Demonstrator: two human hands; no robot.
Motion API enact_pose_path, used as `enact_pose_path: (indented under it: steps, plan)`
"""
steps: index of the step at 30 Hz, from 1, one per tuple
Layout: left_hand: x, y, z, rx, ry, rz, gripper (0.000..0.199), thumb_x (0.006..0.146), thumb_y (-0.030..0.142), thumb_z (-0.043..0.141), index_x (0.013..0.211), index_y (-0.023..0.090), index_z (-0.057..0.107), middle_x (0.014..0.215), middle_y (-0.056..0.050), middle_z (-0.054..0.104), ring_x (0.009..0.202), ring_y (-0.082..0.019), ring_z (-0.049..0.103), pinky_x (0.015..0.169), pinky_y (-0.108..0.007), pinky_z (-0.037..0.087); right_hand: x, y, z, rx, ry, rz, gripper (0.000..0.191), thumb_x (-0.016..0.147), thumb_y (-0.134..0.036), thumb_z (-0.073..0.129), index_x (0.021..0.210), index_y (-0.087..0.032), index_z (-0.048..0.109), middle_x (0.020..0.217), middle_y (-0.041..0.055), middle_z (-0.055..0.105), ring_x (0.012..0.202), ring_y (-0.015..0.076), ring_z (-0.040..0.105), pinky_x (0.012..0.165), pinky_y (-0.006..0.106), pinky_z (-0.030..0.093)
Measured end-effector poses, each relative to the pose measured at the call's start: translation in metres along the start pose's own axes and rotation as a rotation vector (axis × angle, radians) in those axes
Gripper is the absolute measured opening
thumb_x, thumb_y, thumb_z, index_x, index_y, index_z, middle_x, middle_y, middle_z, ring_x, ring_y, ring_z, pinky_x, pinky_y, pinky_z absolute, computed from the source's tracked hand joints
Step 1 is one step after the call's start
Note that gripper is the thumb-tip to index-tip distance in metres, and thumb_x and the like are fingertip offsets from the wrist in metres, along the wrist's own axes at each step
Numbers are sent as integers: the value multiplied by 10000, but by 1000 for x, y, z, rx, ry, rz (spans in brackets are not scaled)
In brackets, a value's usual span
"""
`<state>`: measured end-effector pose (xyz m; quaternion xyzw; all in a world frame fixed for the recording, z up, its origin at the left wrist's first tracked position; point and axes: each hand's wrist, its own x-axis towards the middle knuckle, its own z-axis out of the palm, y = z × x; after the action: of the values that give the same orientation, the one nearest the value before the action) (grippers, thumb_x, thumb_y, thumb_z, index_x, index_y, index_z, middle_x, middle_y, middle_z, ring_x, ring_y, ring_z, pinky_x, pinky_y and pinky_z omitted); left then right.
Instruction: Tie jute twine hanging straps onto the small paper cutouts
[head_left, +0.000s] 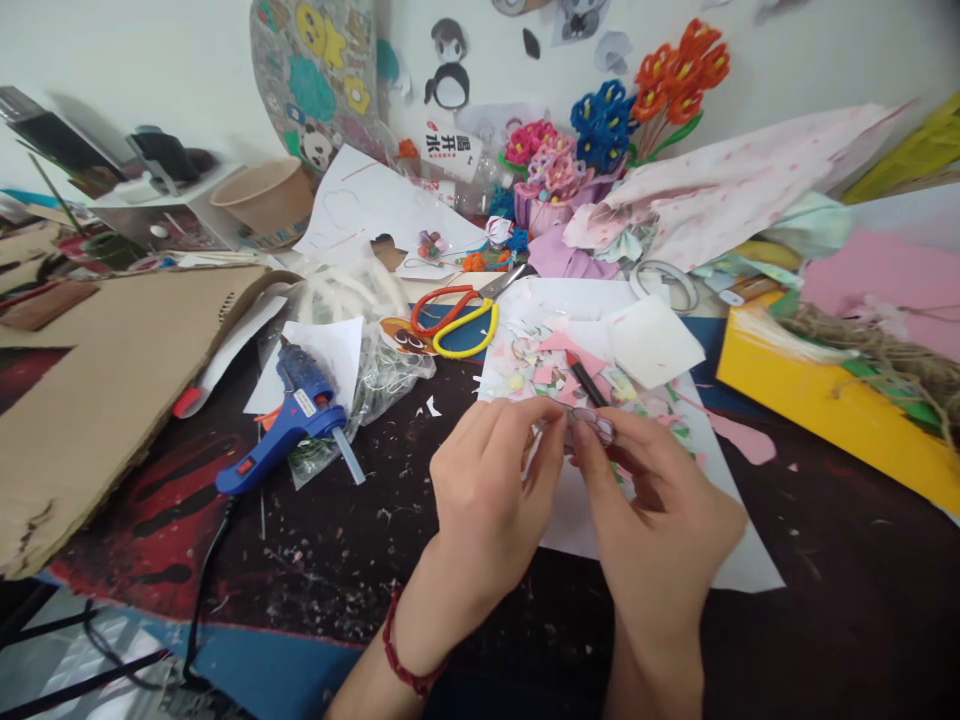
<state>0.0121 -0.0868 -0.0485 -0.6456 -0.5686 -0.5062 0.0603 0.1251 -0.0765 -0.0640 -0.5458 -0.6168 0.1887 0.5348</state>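
My left hand (491, 480) and my right hand (660, 510) meet over a white paper sheet (731, 545). Between their pinched fingertips is a small paper cutout (592, 422), white and pale purple with dark outlines, gripped from both sides and partly covered by the fingers. Just behind it a dark pen (586, 380) with a red end lies among pink, green and white paper scraps (544, 372). Scissors (457, 318) with one red and one yellow handle rest at the sheet's upper left corner. A red bracelet (401, 650) circles my left wrist.
A blue glue gun (296, 410) with its cord lies to the left, beside a clear plastic bag (390, 375) and large cardboard (127, 370). A yellow box (825, 405) with twine stands right. Farther back are a tape roll (664, 285), a pink-dotted cloth (750, 190) and fuzzy craft flowers (604, 125).
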Motion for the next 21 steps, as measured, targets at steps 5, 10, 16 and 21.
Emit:
enact_pose_path:
  steps: [5, 10, 16, 21]
  plan:
    - [1, 0, 1, 2, -10, -45, 39, 918, 109, 659, 945, 137, 662, 864, -19, 581, 733, -82, 560, 641, -196, 457, 0, 0, 0, 50, -13, 10, 113, 874, -262, 744, 986, -248, 752, 875, -19, 773, 753, 133, 720, 718, 268, 594]
    - [-1, 0, 1, 14, -83, -99, 26, 954, 160, 627, 979, 163, 625, 1084, -46, 628, 662, -51, 543, 592, -193, 447, -1, 1, -3, 49, -26, -6, 108, 885, -253, 733, 992, -256, 748, 877, -30, 772, 742, 122, 724, 718, 256, 594]
    - [-2, -2, -2, -28, -125, -98, 68, 948, 118, 627, 972, 172, 593, 842, 26, 677, 667, -55, 583, 661, -164, 459, -1, 5, -1, 117, -92, 45, 146, 910, -241, 695, 1051, -258, 730, 952, -24, 782, 789, 137, 751, 768, 285, 618]
    - [-1, -4, -3, -11, -125, -108, 74, 947, 116, 622, 974, 179, 595, 847, 21, 663, 707, -67, 598, 654, -166, 447, 2, 0, -1, 94, -106, -8, 129, 919, -219, 672, 1031, -229, 735, 942, -12, 797, 787, 127, 756, 746, 242, 606]
